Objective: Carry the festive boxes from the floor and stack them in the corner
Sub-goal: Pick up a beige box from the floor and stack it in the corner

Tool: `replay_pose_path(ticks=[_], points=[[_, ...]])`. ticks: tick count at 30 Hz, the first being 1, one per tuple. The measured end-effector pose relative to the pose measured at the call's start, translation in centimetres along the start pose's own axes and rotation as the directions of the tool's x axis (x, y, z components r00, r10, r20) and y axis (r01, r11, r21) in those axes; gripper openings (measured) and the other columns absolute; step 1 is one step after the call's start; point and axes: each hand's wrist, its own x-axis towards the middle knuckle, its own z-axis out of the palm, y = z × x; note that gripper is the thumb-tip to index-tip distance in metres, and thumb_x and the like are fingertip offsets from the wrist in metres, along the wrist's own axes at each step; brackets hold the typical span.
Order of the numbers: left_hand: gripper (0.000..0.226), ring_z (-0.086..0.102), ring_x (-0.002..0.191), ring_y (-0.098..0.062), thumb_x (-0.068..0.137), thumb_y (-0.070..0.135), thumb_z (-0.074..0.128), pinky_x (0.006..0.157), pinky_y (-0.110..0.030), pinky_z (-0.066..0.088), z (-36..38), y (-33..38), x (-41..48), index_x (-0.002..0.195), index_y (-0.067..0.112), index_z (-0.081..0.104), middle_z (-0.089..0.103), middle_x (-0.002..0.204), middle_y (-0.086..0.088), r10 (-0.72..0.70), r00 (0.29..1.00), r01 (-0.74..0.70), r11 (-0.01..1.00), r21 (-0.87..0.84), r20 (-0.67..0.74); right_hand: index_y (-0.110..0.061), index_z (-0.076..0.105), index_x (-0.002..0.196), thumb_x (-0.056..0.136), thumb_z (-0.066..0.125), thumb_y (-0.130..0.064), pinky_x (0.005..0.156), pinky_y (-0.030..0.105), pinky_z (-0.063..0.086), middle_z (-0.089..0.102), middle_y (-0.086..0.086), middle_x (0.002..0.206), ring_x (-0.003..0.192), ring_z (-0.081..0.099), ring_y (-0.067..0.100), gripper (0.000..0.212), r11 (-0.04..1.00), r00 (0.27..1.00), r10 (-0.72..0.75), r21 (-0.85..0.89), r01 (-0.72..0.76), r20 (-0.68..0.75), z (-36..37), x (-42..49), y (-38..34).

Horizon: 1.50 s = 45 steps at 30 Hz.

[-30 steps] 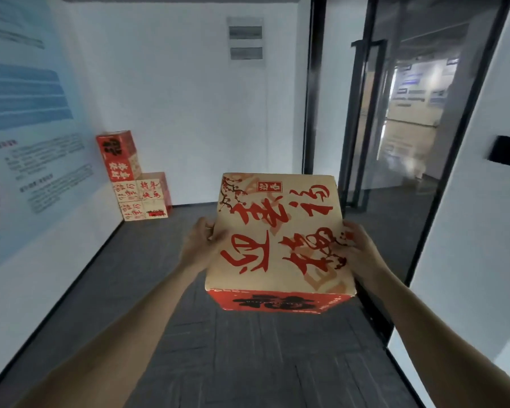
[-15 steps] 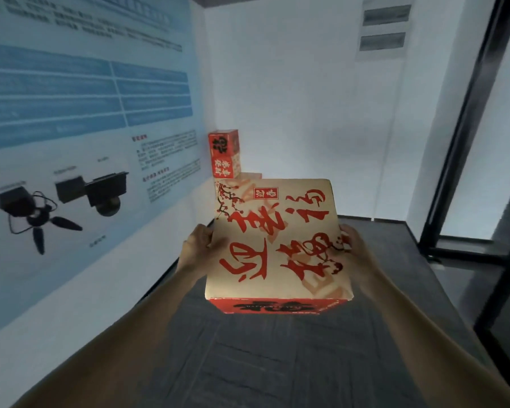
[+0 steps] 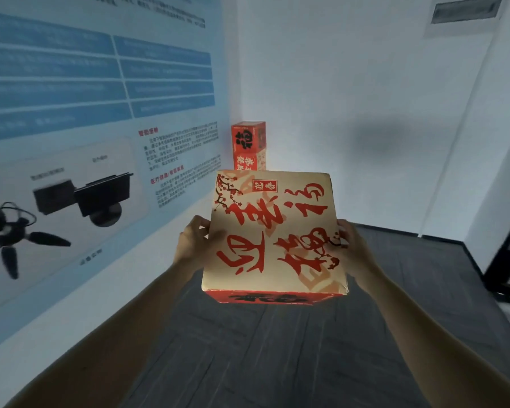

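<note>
A square tan cardboard box with red brush lettering and a red side band is clamped between the left hand and right hand, fingers curled on opposite edges. Beyond the fingertips, red stacked boxes stand in the corner.

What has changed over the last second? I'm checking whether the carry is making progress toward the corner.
The view has turned left and closed in on the corner: the stacked boxes now sit straight ahead and larger, partly hidden behind the carried box, and the glass doors have slid out of view. Nothing was taken or released. The left hand and right hand keep the same side grip.
</note>
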Motion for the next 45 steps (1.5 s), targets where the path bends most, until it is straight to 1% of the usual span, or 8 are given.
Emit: replay_pose_path(ticks=[8,14,20,25,29,34,38,45], points=[[0.019,0.07,0.076,-0.015,0.096,0.031,0.06,0.059,-0.03,0.06,10.1,2.5,22.3,0.109,0.02,0.051,0.066,0.096,0.004,0.006,0.992,0.001,0.999,-0.05,0.129,-0.017,0.045,0.135,0.091,0.067,-0.011,0.07,0.031,0.058,0.06,0.001,0.124,0.108,0.064,0.023,0.049,0.996,0.995,0.03,-0.077,-0.037,-0.09,-0.2,20.8,2.4],[0.027,0.067,0.073,-0.013,0.095,0.033,0.063,0.052,-0.023,0.054,19.0,3.3,37.3,0.113,0.019,0.049,0.065,0.098,0.006,0.06,0.976,-0.058,0.998,-0.018,0.21,-0.017,0.044,0.135,0.091,0.065,-0.01,0.083,0.052,0.059,0.063,0.005,0.125,0.108,0.066,0.028,0.049,0.994,0.985,0.077,-0.059,-0.087,-0.154,-1.6,35.6,6.2],[0.029,0.067,0.076,-0.017,0.095,0.035,0.062,0.053,-0.024,0.051,28.4,3.9,53.4,0.113,0.016,0.049,0.065,0.1,0.004,0.086,0.975,-0.086,0.996,-0.009,0.203,-0.015,0.044,0.136,0.096,0.059,-0.006,0.063,0.024,0.055,0.061,0.001,0.125,0.105,0.064,0.023,0.044,0.995,0.983,0.069,-0.065,-0.081,-0.172,-2.1,53.4,9.6],[0.035,0.066,0.072,-0.011,0.094,0.044,0.06,0.048,-0.019,0.047,33.9,5.1,67.1,0.114,0.017,0.049,0.067,0.1,0.005,0.084,0.984,-0.082,0.996,-0.015,0.156,-0.019,0.044,0.137,0.095,0.061,-0.006,0.085,0.053,0.059,0.06,0.007,0.135,0.114,0.064,0.032,0.047,0.993,0.988,0.078,-0.073,-0.089,-0.135,-2.1,69.6,10.7],[0.038,0.072,0.084,-0.023,0.094,0.045,0.061,0.061,-0.032,0.058,36.9,4.2,76.7,0.115,0.016,0.049,0.067,0.106,0.0,0.04,0.99,-0.036,0.999,-0.028,0.133,-0.022,0.043,0.135,0.094,0.062,-0.007,0.083,0.052,0.06,0.06,0.002,0.13,0.106,0.066,0.026,0.047,0.995,0.995,0.061,-0.08,-0.068,-0.08,-0.5,80.8,11.4],[0.038,0.07,0.078,-0.017,0.094,0.048,0.058,0.055,-0.025,0.056,41.3,1.5,89.3,0.111,0.015,0.049,0.068,0.104,0.001,0.017,0.991,-0.013,0.999,-0.036,0.131,-0.025,0.045,0.132,0.095,0.061,-0.009,0.073,0.042,0.062,0.063,-0.007,0.118,0.093,0.068,0.014,0.043,0.996,0.997,0.07,-0.046,-0.071,-0.022,2.7,94.6,14.2],[0.038,0.072,0.081,-0.02,0.093,0.049,0.061,0.057,-0.028,0.059,45.1,-1.3,101.4,0.108,0.015,0.05,0.069,0.105,-0.002,0.042,0.988,-0.035,0.998,-0.048,0.151,-0.026,0.048,0.129,0.095,0.061,-0.009,0.081,0.055,0.06,0.066,-0.002,0.119,0.102,0.07,0.024,0.04,0.995,0.996,0.094,-0.027,-0.094,0.001,5.3,106.0,16.8],[0.038,0.072,0.082,-0.021,0.091,0.046,0.066,0.065,-0.037,0.062,51.4,-1.6,121.4,0.106,0.017,0.047,0.068,0.106,-0.003,0.089,0.969,-0.081,0.996,-0.044,0.232,-0.021,0.046,0.132,0.094,0.062,-0.007,0.084,0.057,0.058,0.066,0.004,0.122,0.107,0.068,0.028,0.044,0.991,0.99,0.132,0.0,-0.132,-0.048,7.9,124.5,18.5]])
